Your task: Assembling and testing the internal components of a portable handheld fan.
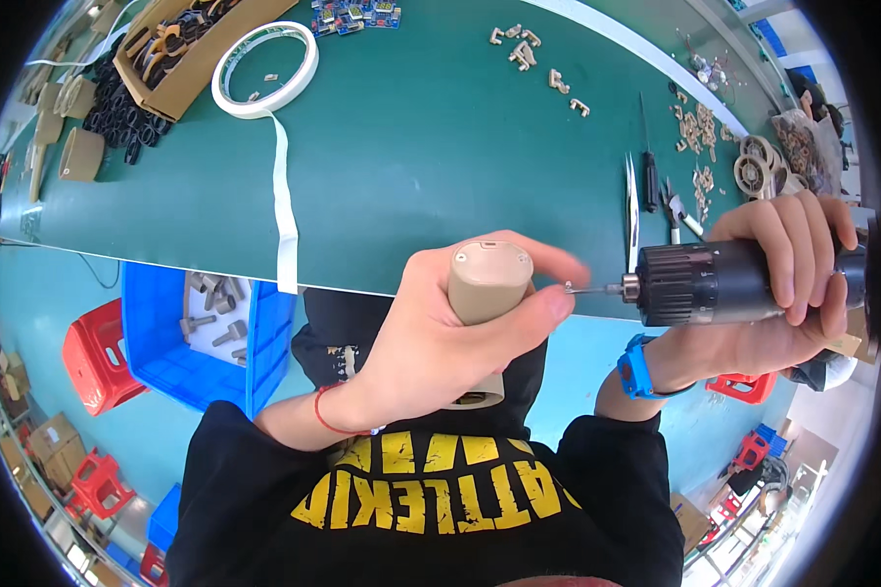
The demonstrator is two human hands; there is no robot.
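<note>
My left hand [426,338] is wrapped round a beige, rounded plastic housing [487,292], whose capped end faces up with a small slot and two screw holes. The thumb and index finger of that hand reach to the tip of a thin driver bit [597,289]. A tiny silvery piece, perhaps a screw, shows at the bit's tip beside the thumb. Gripped in my right hand [788,259] is a black cordless screwdriver [690,284], held level with its bit pointing left. The housing's lower part is partly hidden behind my left hand.
A tape roll [223,83] with a loose strip lies on the green table [411,147]. Tweezers [631,201], a thin screwdriver [649,176] and cutters [677,210] lie at right, near small beige parts [697,127]. Below the table edge, a blue bin [181,362] holds grey-beige parts.
</note>
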